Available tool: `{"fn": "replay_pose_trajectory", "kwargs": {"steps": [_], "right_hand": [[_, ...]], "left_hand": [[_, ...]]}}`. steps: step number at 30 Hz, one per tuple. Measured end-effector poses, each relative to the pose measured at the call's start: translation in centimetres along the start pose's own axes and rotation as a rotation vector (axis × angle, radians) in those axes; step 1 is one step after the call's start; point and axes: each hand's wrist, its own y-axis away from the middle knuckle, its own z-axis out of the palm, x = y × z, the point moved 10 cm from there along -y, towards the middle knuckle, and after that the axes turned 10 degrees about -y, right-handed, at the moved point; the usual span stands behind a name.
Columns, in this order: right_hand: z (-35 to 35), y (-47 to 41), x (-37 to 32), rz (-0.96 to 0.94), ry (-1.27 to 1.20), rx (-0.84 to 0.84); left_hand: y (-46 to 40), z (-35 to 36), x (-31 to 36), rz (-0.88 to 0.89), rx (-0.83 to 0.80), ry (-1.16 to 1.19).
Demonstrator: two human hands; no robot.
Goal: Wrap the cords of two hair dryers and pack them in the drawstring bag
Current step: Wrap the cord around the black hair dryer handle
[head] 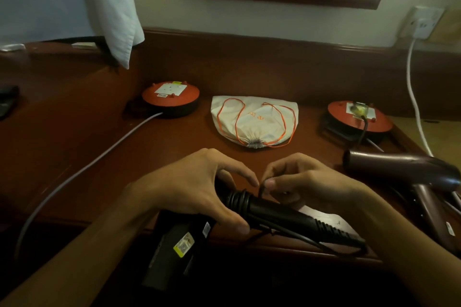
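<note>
The left hand (199, 189) grips the black dryer (274, 214) by its handle while the right hand (306, 182) pinches its cord (262, 188).

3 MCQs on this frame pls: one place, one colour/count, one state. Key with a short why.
1. Where does the drawstring bag lie?
A. between the two cable reels
B. on the floor
C. under the towel

2. What colour is the bag's drawstring?
A. blue
B. orange
C. black

3. What is the state of the black hair dryer?
A. inside the bag
B. lying untouched on the desk
C. gripped by the left hand, cord partly coiled on its handle

Key: 1 A, a reel stands on either side of it, left and right. 2 B, orange loops lie across the white cloth. 3 C, coils ring the handle while the right hand pinches the cord.
</note>
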Motion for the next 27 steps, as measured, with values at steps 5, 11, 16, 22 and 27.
{"fn": "replay_pose_trajectory", "kwargs": {"steps": [5, 11, 16, 22, 27], "right_hand": [[-0.2, -1.3, -3.7, -0.05, 0.387, 0.222], [1.5, -0.8, -6.5, 0.008, 0.703, 0.048], [-0.1, -0.5, -7.6, -0.033, 0.889, 0.149], [-3.0, 0.6, -8.9, -0.274, 0.843, 0.408], [-4.3, 0.8, -8.6, -0.269, 0.836, 0.526]], "left_hand": [[-1.4, -0.7, -1.1, -0.076, 0.049, -0.258], [-1.9, -0.6, -1.7, 0.006, 0.111, -0.118], [-2.2, -1.0, -2.2, -0.04, 0.124, -0.201], [-2.4, -2.5, -1.5, -0.04, 0.138, -0.31], [-3.1, -1.9, -1.2, -0.033, 0.115, -0.293]]}}
